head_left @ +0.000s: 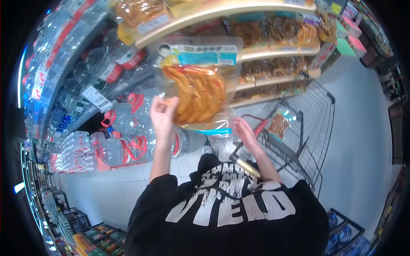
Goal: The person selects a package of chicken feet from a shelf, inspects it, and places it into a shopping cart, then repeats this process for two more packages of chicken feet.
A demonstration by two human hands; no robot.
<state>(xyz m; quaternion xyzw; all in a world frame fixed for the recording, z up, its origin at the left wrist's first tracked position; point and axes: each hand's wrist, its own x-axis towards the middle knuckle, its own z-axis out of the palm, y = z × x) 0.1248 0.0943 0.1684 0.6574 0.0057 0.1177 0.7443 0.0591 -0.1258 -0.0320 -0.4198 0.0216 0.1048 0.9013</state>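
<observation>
My left hand is closed on the left edge of a clear snack bag, thumb and fingers pinching the plastic. Long orange-brown pieces fill the bag, and a blue and white label runs across its top. The bag is held up in front of the shelves, with a blue strip at its lower edge. At the bag's lower right corner is my right hand, its fingers stretched out beside the edge. Whether those fingers touch the plastic is hard to tell.
A wire shopping cart stands to the right, with another snack bag inside. Curved shelves of packaged snacks rise ahead. Large water bottles stand on the left, below a price tag. Tiled floor runs between.
</observation>
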